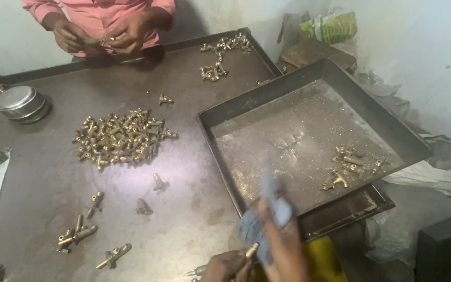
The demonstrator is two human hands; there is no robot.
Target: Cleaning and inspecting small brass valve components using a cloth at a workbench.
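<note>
At the near edge of the metal worktable [43, 172], the person's left hand [228, 266] pinches a small brass fitting [250, 250] while the right hand [285, 245] grips a blue rag [267, 219] against it. Beside them sits a square steel tray [392, 130]; a heap of brass fittings [121, 138] lies well apart, with a co-worker's hands [97, 35] across the table.

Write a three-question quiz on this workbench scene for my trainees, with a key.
1. True or false: the right hand holds a blue cloth.
2. Where does the biggest heap of brass fittings lie: A) on the table, B) in the tray, C) in the steel bowl?
3. What does the left hand hold?

Key: 1 true; 2 A; 3 a brass fitting.
</note>
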